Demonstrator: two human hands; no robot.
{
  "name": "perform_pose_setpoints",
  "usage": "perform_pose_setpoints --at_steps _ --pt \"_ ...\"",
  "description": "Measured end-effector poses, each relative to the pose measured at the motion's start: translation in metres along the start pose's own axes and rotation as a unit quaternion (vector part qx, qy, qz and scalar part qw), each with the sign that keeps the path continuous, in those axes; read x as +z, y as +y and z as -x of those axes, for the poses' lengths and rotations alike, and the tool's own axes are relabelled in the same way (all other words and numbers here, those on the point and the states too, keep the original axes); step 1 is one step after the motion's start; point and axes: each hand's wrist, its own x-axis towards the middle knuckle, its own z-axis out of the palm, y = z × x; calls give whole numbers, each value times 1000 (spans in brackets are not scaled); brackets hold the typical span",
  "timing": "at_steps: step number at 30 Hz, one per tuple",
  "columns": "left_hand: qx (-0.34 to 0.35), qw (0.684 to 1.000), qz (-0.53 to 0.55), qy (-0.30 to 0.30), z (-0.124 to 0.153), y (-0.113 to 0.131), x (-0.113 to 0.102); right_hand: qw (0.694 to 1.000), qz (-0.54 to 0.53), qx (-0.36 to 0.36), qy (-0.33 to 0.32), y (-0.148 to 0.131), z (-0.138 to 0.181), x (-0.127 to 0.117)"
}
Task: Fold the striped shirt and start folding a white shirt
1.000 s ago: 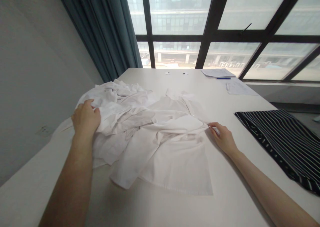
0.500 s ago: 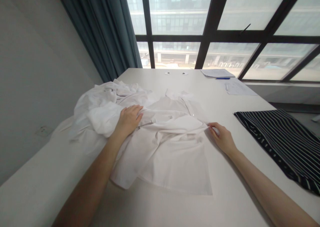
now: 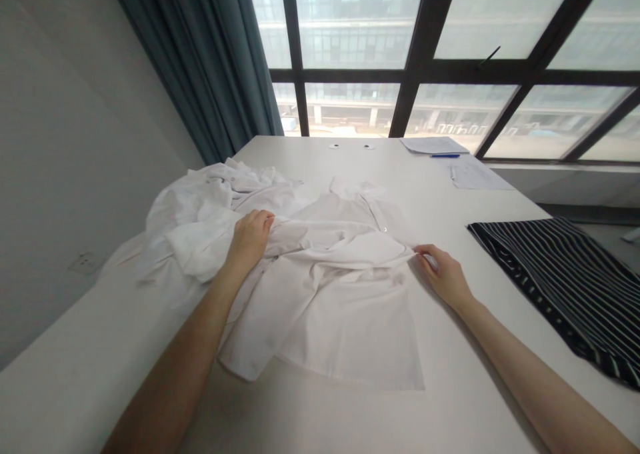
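Note:
A white shirt [image 3: 345, 307] lies spread and wrinkled on the white table, its collar toward the window and its lower edge toward me. My left hand [image 3: 253, 237] is closed on the cloth at the shirt's left side, fingers pinched together. At the right side, my right hand [image 3: 443, 271] pinches the shirt's edge between thumb and fingers. Folds run across the shirt between the two hands. Just left of my left hand, a heap of crumpled white cloth [image 3: 190, 207] touches the shirt.
Black-and-white striped cloth [image 3: 565, 281] lies at the table's right edge. Papers [image 3: 480, 174] and a blue pen [image 3: 445, 156] are at the far right of the table [image 3: 310, 421]. A dark blue curtain [image 3: 210, 61] and windows stand behind.
My left hand has shifted slightly left and its fingers have closed from spread on the cloth to a pinch. My right hand keeps its hold on the shirt's edge.

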Motion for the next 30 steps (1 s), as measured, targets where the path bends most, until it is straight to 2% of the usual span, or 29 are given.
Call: perform_pose_setpoints --at_steps 11,30 --pt "-105 993 31 35 -5 -9 -22 1000 6 -17 -19 -5 -1 -3" --pt "-169 985 1 45 -4 -10 -33 999 24 -24 -23 -4 -1 -3"
